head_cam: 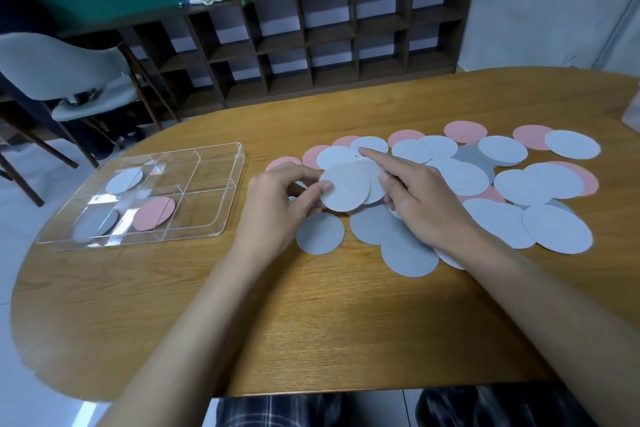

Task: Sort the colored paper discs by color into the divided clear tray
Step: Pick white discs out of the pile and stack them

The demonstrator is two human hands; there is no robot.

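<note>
Fingers (301, 178) of left hand (277, 198) pinch round white paper disc (346, 196); right hand (415, 198) forefinger straight, pressing pale disc (375, 144).

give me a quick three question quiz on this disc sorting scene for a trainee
1. True or false: the clear tray holds no discs yet.
2. Which colour is the disc that the left hand pinches? A pink, B white, C green.
3. Fill in: the right hand stretches its ___ finger out over the pile of discs on the table.
Key: 1 false: it holds a pink disc, a grey one and a white one. 2 B. 3 index.
</note>
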